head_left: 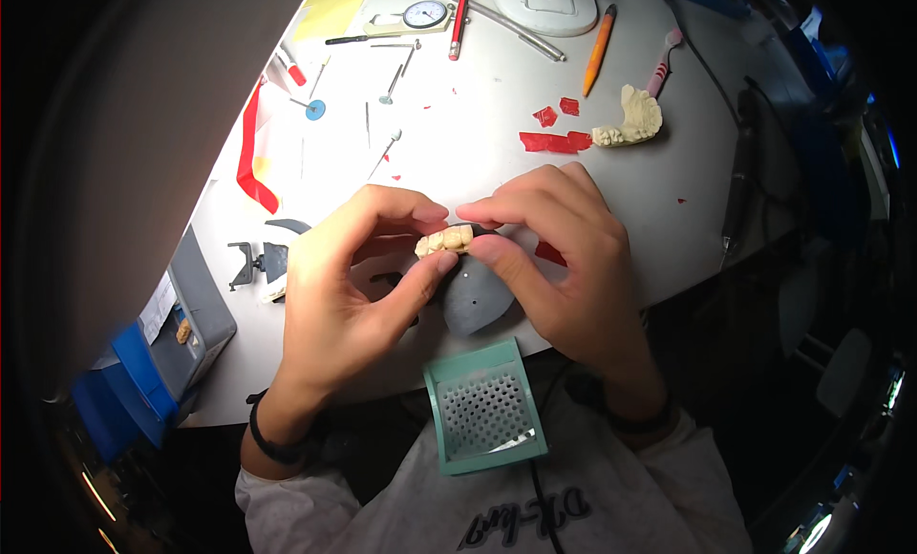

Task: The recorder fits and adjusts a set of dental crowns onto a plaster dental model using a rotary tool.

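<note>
- The small cream-coloured plaster row of model teeth (pixel 445 240) is held in the air between both hands, just above the dark grey rounded pad (pixel 475 301) that juts from the near edge of the white table (pixel 478 143).
- Its long axis runs left to right, tilted a little upward toward the right — so each hand takes one end.
- The left hand (pixel 353 287) pinches the left end: thumb below and forefinger curled over the top, fingers (pixel 420 213) pressed close on the piece.
- The right hand (pixel 554 258) pinches the right end the same way, thumb tip under and fingertips on top; both hands are equally near, touching the piece.
- Beyond the teeth row, well apart on the far right of it, lies a larger cream plaster jaw cast (pixel 632 119) beside red wax scraps (pixel 554 140).
- Below the grey pad, toward the person's chest, sits a teal perforated plastic tray (pixel 485 406).
- Far beyond lie an orange pencil (pixel 599 51) and thin metal burs (pixel 390 86).
</note>
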A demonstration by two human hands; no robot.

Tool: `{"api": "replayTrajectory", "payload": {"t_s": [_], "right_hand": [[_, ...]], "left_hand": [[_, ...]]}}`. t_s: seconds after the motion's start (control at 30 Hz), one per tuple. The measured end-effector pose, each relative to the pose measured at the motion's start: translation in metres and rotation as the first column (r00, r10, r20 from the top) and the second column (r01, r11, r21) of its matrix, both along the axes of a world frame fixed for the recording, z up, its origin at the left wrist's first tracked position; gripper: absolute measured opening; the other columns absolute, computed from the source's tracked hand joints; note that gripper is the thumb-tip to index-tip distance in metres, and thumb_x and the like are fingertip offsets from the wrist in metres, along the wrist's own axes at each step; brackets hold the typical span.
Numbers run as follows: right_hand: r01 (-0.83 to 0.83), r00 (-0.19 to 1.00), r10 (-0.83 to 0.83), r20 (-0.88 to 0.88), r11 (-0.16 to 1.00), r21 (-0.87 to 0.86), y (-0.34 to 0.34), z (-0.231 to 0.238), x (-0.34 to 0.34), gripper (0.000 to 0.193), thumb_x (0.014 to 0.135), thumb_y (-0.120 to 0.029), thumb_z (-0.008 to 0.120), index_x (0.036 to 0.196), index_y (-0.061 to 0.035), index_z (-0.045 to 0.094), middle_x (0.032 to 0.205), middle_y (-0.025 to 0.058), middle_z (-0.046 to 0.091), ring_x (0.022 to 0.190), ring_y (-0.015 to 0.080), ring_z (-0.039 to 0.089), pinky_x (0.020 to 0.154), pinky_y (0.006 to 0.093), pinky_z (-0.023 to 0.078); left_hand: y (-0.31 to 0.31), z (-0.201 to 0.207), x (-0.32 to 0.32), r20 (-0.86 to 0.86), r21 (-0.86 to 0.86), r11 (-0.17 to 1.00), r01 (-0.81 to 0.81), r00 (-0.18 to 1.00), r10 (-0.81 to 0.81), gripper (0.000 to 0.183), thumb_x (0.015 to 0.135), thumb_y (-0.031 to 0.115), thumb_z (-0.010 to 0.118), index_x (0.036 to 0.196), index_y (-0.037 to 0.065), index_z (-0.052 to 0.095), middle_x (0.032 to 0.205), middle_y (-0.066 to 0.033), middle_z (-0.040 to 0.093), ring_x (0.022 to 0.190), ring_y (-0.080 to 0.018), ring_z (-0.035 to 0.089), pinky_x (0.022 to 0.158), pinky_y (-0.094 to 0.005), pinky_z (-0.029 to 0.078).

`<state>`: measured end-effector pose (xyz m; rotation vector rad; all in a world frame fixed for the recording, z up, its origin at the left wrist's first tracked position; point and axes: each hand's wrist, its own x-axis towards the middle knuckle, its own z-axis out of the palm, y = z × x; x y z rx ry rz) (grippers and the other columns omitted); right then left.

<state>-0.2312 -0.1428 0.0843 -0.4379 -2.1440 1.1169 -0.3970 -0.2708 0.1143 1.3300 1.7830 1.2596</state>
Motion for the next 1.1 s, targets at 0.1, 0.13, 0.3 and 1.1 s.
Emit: {"api": "replayTrajectory", "payload": {"t_s": [0.1,0.13,0.3,1.1], "right_hand": [[-0.073,0.989,0.067,-0.134,0.997,-0.040,0.002,0.001,0.005,0.032,0.078,0.008,0.062,0.106,-0.0038,0.073,0.098,0.0119,0.069,0.085,0.0316,0.057,0.077,0.0407,0.049],[-0.081,0.989,0.082,-0.120,0.997,0.006,0.002,0.001,0.006,0.041,0.074,0.011,0.060,0.109,-0.0035,0.073,0.101,0.0130,0.069,0.086,0.0319,0.058,0.078,0.0409,0.049],[-0.063,0.989,0.079,-0.125,0.990,0.124,-0.004,-0.001,0.000,0.037,0.076,0.008,0.069,0.110,-0.0066,0.073,0.102,0.0100,0.068,0.089,0.0272,0.062,0.076,0.0374,0.051],[-0.012,0.925,0.042,-0.378,0.997,0.080,-0.015,-0.007,-0.001,0.041,0.075,-0.007,0.088,0.111,-0.0117,0.069,0.093,0.0047,0.069,0.076,0.0222,0.061,0.061,0.0332,0.051]], "left_hand": [[-0.006,0.007,-0.005,0.248,-0.026,1.000,-0.013,0.968,0.019,0.026,0.091,-0.008,0.077,0.115,-0.003,0.066,0.112,-0.0100,0.072,0.106,-0.0165,0.074,0.088,-0.0283,0.063],[-0.008,0.010,-0.007,0.400,-0.059,0.998,-0.021,0.916,0.043,0.026,0.091,-0.009,0.077,0.114,-0.004,0.066,0.112,-0.0106,0.073,0.107,-0.0169,0.074,0.089,-0.0272,0.062],[-0.011,0.015,-0.017,0.654,-0.148,0.987,0.065,0.755,0.048,0.023,0.092,-0.012,0.076,0.112,-0.006,0.065,0.109,-0.0171,0.076,0.103,-0.0189,0.076,0.089,-0.0256,0.062],[-0.016,0.033,-0.006,0.040,0.118,0.977,0.180,0.982,-0.186,0.037,0.076,-0.007,0.084,0.111,-0.006,0.072,0.100,-0.0159,0.071,0.093,-0.0222,0.071,0.084,-0.0323,0.056]]}}
